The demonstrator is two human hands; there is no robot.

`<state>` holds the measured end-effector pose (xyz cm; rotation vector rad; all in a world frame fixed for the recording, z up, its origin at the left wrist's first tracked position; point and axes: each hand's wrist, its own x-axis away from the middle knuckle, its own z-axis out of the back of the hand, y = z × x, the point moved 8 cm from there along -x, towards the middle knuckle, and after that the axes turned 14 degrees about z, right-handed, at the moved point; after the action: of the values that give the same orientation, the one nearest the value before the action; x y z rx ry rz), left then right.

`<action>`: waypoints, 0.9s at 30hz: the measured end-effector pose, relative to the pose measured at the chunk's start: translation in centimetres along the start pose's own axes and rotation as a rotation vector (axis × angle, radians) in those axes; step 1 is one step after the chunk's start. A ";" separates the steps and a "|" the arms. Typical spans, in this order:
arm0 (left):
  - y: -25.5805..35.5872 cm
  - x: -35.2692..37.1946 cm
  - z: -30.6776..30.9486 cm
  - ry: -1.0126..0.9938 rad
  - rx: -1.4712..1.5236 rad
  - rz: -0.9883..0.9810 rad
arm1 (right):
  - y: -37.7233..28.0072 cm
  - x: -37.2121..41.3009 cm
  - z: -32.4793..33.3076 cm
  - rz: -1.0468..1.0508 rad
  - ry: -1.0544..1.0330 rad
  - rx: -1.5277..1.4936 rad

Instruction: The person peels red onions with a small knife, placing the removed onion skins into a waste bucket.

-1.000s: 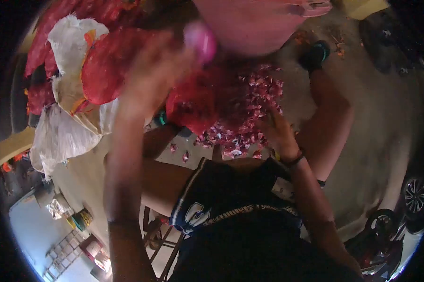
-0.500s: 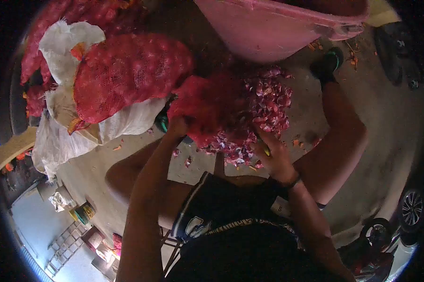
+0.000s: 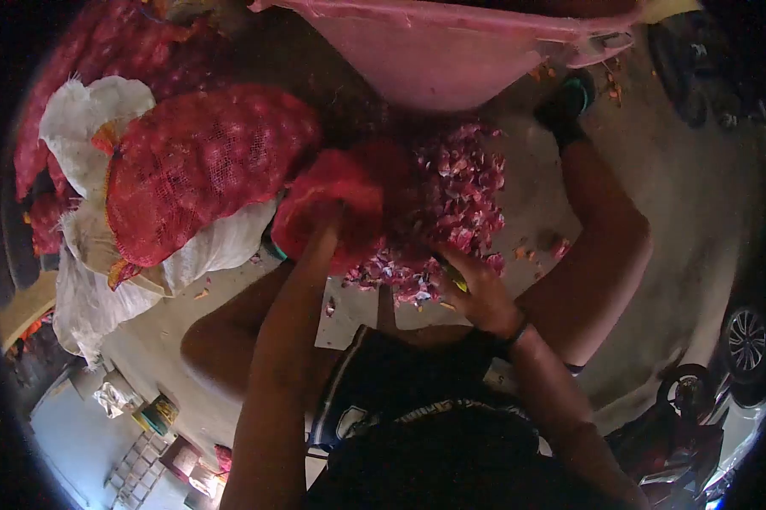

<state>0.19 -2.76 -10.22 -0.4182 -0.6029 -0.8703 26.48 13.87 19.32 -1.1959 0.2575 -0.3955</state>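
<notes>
A red mesh bag (image 3: 361, 183) lies open between the legs. My left hand (image 3: 327, 223) reaches into its mouth, with the fingers hidden inside the mesh. My right hand (image 3: 476, 293) is closed around a tool with a yellow-green handle (image 3: 455, 276), just right of the bag. Beneath and beside the bag spreads a pile of small red-purple onions or peelings (image 3: 463, 191). On the left, a full red mesh sack (image 3: 209, 166) rests on white woven sacks (image 3: 217, 246).
A large pink tub (image 3: 434, 64) stands beyond the pile. More filled red sacks (image 3: 115, 64) are at the upper left. A wheel (image 3: 746, 338) and a motorcycle (image 3: 680, 433) show at the right. A ladder (image 3: 136, 467) is at the lower left.
My left hand has gone from the bag's edge into its mouth, which now faces me more. The view has shifted a little; my right hand still grips the tool.
</notes>
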 end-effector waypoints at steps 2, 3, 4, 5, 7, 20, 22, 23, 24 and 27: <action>1.0 -0.4 0.4 -0.025 0.010 -0.015 | -0.1 0.2 0.0 0.006 -0.021 -0.009; 1.5 -0.5 0.4 -0.034 0.005 -0.021 | -0.2 0.0 0.1 0.005 -0.045 -0.008; 2.1 -0.6 0.4 -0.045 0.003 -0.027 | -0.3 0.0 0.2 0.001 -0.068 -0.010; 2.6 -0.5 0.3 -0.056 0.001 -0.034 | -0.3 0.1 0.4 -0.010 -0.067 -0.008; 3.2 0.0 0.5 -0.069 0.000 -0.044 | -0.1 0.1 0.2 -0.030 -0.059 -0.012; 5.6 2.3 1.6 -0.131 0.059 -0.085 | -1.0 0.8 0.7 0.042 -0.076 -0.010; 4.9 2.3 3.0 -0.122 0.132 -0.082 | -0.8 1.1 0.6 0.044 -0.089 -0.001; 4.2 2.4 3.8 -0.120 0.192 -0.077 | -0.7 1.2 0.9 0.024 -0.067 -0.007; 3.4 2.9 4.5 -0.120 0.250 -0.065 | -0.6 1.3 1.2 0.001 -0.046 -0.014; -0.1 4.9 8.4 -0.114 0.465 -0.023 | -0.8 1.9 1.7 -0.057 -0.021 -0.029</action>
<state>-0.12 -0.91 -0.69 -0.0392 -0.8911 -0.7034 28.78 14.27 20.65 -1.2376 0.2125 -0.4299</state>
